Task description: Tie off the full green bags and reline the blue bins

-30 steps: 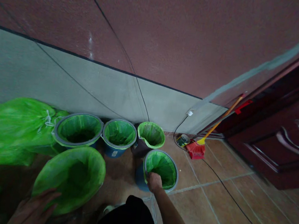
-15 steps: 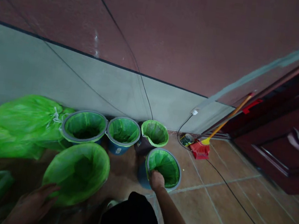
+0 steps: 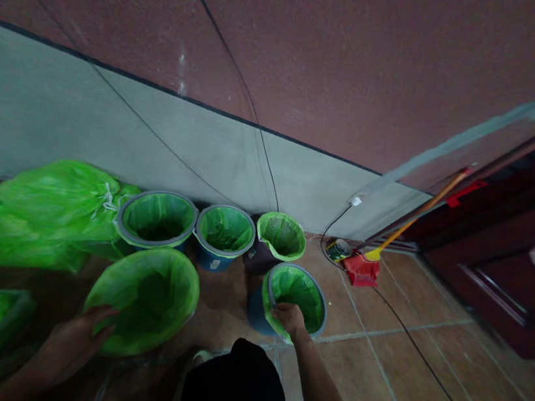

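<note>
My left hand [image 3: 76, 341] closes its fingers over the left rim of a wide bin lined with a green bag [image 3: 168, 319], which stands near me. My right hand [image 3: 289, 318] pinches the near rim of a blue bin [image 3: 259, 311]. A green trash bag [image 3: 304, 285] lines that bin, and a strip of it hangs over the outside of the rim by my fingers. Along the wall stand two blue bins with grey rims, a larger one [image 3: 122, 229] and a smaller one [image 3: 214, 261], and a dark bin [image 3: 259, 260], all lined with green bags.
Stuffed green drawstring bags [image 3: 44, 210] lie at the left by the wall. A crate [image 3: 19, 309] holding green plastic sits at lower left. A red broom [image 3: 361, 270] leans near the door [image 3: 498, 283], beside a can [image 3: 338, 249]. A black cable [image 3: 428, 366] crosses the tiles.
The liner's edge now shows outside the near-left rim of the blue bin, under my right hand. My left hand stays at its bin. The view has shifted slightly.
</note>
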`<state>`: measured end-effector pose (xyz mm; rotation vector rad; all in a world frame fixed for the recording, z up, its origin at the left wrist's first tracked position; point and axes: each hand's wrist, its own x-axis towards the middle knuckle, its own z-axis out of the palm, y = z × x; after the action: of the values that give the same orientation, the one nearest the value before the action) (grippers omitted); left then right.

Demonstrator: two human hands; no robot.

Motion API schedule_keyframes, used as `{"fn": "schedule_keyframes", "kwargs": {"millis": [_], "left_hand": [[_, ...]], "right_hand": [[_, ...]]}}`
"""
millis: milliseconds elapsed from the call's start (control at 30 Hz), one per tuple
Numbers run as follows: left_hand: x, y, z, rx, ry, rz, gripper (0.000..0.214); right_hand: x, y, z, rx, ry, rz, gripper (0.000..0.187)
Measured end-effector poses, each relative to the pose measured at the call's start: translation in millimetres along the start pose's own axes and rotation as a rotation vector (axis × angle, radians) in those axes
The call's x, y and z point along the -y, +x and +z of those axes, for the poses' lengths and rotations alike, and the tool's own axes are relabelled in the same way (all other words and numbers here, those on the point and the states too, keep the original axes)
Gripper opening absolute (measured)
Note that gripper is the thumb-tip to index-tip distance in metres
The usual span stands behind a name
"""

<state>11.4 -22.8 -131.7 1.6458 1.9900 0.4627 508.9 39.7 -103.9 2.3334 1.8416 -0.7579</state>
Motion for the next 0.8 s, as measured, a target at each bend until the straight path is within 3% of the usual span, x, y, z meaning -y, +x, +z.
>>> {"fn": "schedule_keyframes", "kwargs": {"millis": [133, 333, 467, 533, 633, 733, 800], "left_hand": [[1.1, 5.5, -9.5, 0.073, 0.023, 0.037, 0.043], [0.8, 8.1, -13.7, 0.103, 0.010, -0.005, 0.050], [-14.6, 6.5, -17.9, 0.088, -0.069, -0.031, 0.050], [-33.3, 4.2, -25.2, 0.096, -0.171, -0.072, 0.054], [-66.6, 0.6, -38.5, 0.074, -0.502, -0.243, 0.061], [-86.8, 0.6, -47.8, 0.045, -0.853, -0.375, 0.057], [-86.5, 3.5, -50.0, -0.012, -0.940, -0.428, 0.043]], "right_hand": [[0.7, -1.7, -9.0, -0.057, 0.071, 0.024, 0.035], [10.2, -11.9, -25.0, -0.294, 0.031, 0.089, 0.026], [30.3, -29.5, -42.0, -0.402, -0.008, 0.065, 0.030], [53.3, -41.4, -51.3, -0.366, 0.011, -0.112, 0.025], [106.5, -63.0, -55.6, -0.177, -0.025, -0.512, 0.016], [166.9, -85.2, -37.8, 0.011, -0.181, -0.829, 0.011], [199.4, -97.1, -17.0, 0.096, -0.288, -0.950, 0.010]]}}
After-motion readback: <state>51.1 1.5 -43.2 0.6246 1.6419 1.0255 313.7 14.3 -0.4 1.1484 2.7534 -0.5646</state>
